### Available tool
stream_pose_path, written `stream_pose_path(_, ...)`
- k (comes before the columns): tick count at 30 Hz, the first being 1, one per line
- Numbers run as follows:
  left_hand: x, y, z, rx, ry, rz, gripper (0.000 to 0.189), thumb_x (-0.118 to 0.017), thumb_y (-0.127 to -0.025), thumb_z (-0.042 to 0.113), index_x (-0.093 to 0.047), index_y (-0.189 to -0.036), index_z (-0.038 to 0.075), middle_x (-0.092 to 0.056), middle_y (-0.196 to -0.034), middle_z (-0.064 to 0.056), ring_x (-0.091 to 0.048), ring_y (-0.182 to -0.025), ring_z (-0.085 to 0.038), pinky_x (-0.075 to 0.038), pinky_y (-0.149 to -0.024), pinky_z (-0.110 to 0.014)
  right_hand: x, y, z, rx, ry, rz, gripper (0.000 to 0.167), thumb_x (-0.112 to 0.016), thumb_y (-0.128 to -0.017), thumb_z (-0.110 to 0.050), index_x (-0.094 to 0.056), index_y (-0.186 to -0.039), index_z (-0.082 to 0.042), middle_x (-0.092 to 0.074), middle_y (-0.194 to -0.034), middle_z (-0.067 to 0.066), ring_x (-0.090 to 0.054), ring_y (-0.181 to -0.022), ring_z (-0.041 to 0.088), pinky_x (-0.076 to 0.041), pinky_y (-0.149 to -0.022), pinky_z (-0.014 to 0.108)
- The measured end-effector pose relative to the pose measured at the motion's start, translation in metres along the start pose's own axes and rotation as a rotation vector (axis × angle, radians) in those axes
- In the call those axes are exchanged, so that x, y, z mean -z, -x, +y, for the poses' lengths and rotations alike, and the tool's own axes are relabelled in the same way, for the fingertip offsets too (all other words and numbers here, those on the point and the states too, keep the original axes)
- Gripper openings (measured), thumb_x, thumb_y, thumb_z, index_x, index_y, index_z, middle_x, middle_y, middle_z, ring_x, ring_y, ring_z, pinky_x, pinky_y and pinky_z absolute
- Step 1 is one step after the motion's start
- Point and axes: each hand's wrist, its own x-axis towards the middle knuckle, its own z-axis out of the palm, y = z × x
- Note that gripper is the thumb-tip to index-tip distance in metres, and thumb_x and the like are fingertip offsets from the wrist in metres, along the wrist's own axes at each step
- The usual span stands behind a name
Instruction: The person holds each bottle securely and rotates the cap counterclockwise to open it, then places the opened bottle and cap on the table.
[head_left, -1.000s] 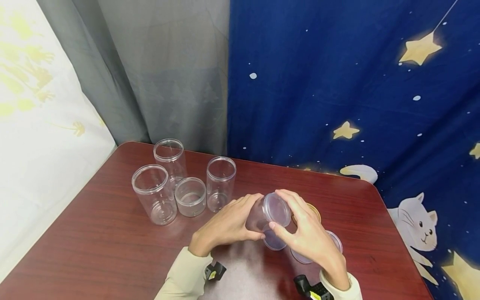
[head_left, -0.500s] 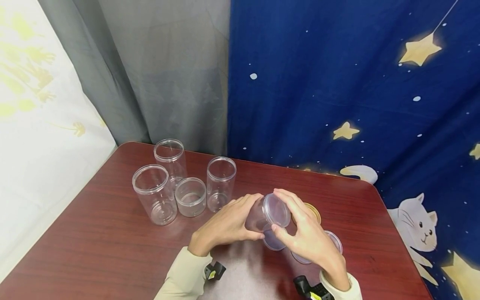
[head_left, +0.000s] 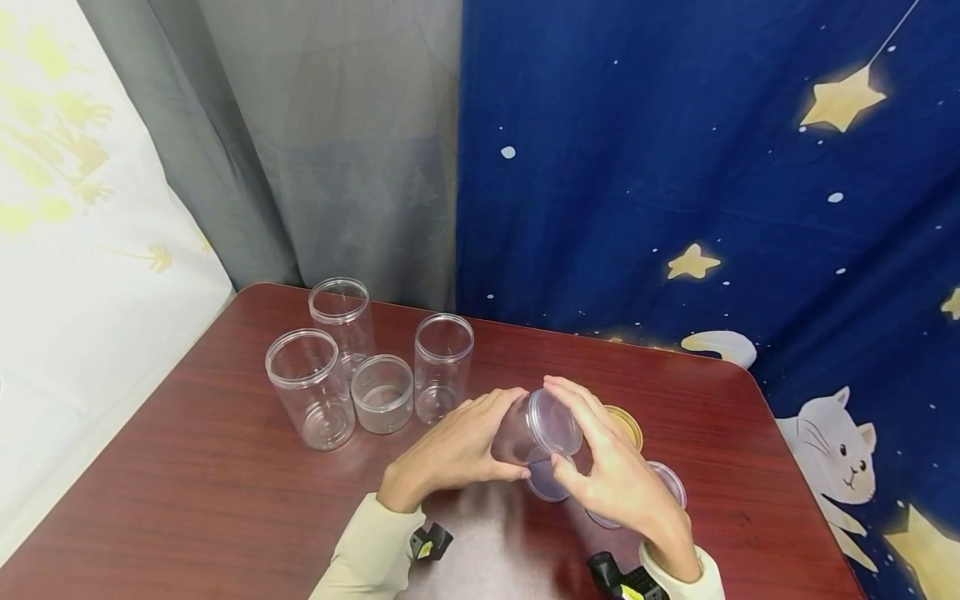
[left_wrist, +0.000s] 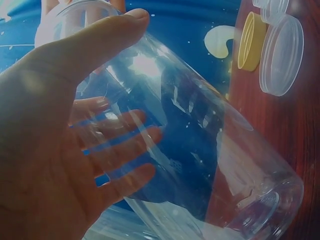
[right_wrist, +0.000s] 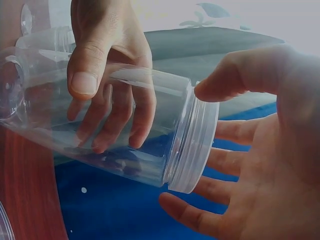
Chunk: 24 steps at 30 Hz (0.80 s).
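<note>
A clear plastic jar (head_left: 512,433) is held tilted above the table, its lid (head_left: 557,422) end facing right and up. My left hand (head_left: 459,446) grips the jar's body, thumb on one side and fingers round the other. At the lid is my right hand (head_left: 621,471). In the right wrist view, its thumb (right_wrist: 225,80) presses the edge of the translucent lid (right_wrist: 195,142), and the fingers curve round the far side. The lid sits over the jar's mouth; whether it is fully tightened I cannot tell. Through the clear wall (left_wrist: 190,135) I see no contents.
Several clear jars without lids stand at left: two tall ones (head_left: 309,392) (head_left: 341,321), a short one (head_left: 382,396) and another tall one (head_left: 442,362). Beneath and beyond my right hand lie a gold lid (head_left: 628,427) and clear lids (head_left: 549,485) (head_left: 671,483). Curtains hang behind the table (head_left: 187,467).
My right hand's thumb and fingers have shifted slightly round the lid's edge, the thumb moving a little right and up. The left hand and the jar stay in place.
</note>
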Motion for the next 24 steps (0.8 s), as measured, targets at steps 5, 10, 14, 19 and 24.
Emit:
stream_pose_path(5,-0.0009,-0.0009,-0.0001,0.02,0.002,-0.007,0.087,-0.082,-0.074,0.05,-0.044,-0.143,0.014,-0.057,-0.136,0.0,-0.054,-0.123,-0.013,-0.045,-0.103,-0.041,0.0023,0.0006,-0.0029,0.003,-0.045,0.006,0.088,-0.069,-0.079,-0.004,-0.029,-0.155,-0.018,-0.032,-0.159,0.003,-0.034,-0.144,0.02,-0.025,-0.114,0.017)
stream_pose_path(10,-0.0015,-0.0012,-0.0002,0.024,0.01,-0.003,0.086,-0.082,-0.074,0.048,-0.044,-0.143,0.014,-0.057,-0.134,0.0,-0.054,-0.122,-0.012,-0.046,-0.102,-0.041,0.0023,-0.0003,-0.0049,-0.061,-0.024,0.089,0.081,-0.075,-0.085,-0.015,-0.033,-0.154,-0.02,-0.03,-0.16,-0.001,-0.035,-0.144,0.022,-0.033,-0.114,0.029)
stream_pose_path(14,-0.0015,-0.0012,0.0001,0.015,0.008,0.002,0.085,-0.082,-0.074,0.048,-0.045,-0.142,0.015,-0.057,-0.134,0.001,-0.054,-0.122,-0.012,-0.046,-0.101,-0.041,-0.0004,-0.0018,-0.0036,-0.114,0.099,0.145,0.077,-0.077,-0.084,-0.028,-0.04,-0.15,-0.017,-0.045,-0.148,0.002,-0.053,-0.127,0.023,-0.046,-0.098,0.049)
stream_pose_path(19,-0.0017,-0.0013,0.0009,0.015,-0.016,0.003,0.085,-0.082,-0.074,0.049,-0.045,-0.142,0.014,-0.058,-0.133,0.0,-0.055,-0.121,-0.012,-0.047,-0.099,-0.041,-0.0033,-0.0021,-0.0028,-0.176,0.185,0.136,0.079,-0.077,-0.083,-0.042,-0.042,-0.149,-0.016,-0.051,-0.139,0.005,-0.059,-0.114,0.026,-0.046,-0.09,0.052)
stream_pose_path(24,-0.0027,-0.0012,0.0014,0.007,-0.049,0.009,0.086,-0.081,-0.074,0.051,-0.044,-0.142,0.014,-0.058,-0.133,0.0,-0.055,-0.12,-0.012,-0.049,-0.096,-0.039,-0.0071,-0.0036,-0.0025,-0.248,0.262,0.13,0.075,-0.074,-0.081,-0.055,-0.05,-0.141,-0.017,-0.052,-0.136,0.002,-0.061,-0.108,0.029,-0.049,-0.087,0.053)
